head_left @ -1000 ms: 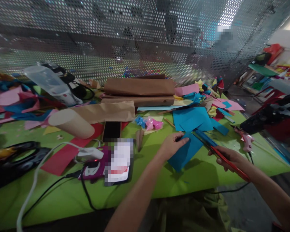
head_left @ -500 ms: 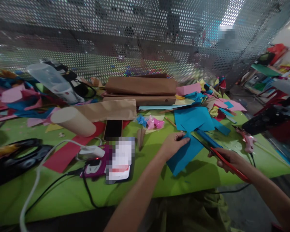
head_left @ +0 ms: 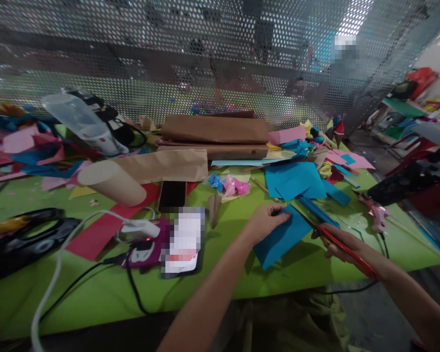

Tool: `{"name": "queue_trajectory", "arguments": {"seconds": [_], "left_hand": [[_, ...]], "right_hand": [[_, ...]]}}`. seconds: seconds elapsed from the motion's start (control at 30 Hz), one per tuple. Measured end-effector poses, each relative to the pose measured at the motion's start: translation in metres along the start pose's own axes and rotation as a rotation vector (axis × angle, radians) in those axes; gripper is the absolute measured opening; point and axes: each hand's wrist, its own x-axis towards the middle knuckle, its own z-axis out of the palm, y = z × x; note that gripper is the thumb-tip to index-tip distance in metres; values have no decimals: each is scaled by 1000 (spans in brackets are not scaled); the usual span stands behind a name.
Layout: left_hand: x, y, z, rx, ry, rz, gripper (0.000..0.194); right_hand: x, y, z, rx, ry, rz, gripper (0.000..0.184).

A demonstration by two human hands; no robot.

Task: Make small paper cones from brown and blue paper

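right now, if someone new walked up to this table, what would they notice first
Probably the hands right of centre: the left hand holds a blue sheet, while the right hand grips red-handled scissors at its edge. Next might be the bright phone left of the left forearm, then the large brown paper bundle at the green table's back.

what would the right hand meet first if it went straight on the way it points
Likely the blue sheet in the left hand: the scissors in the right hand point at its edge, though depth is unclear.
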Motion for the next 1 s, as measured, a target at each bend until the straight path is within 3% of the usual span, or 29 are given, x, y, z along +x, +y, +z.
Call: {"name": "queue_trajectory", "arguments": {"seconds": [0.1,0.27,1.0], "left_hand": [[0,0,1,-24,-11,4,28],[0,0,2,-50,-15,-17,25],[0,-1,2,-58,-13,-1,30]], "right_hand": [[3,-10,3,143,-70,56,45],[7,-22,6,244,-76,98,44],[11,-12,11,292,-71,266,41]]}}
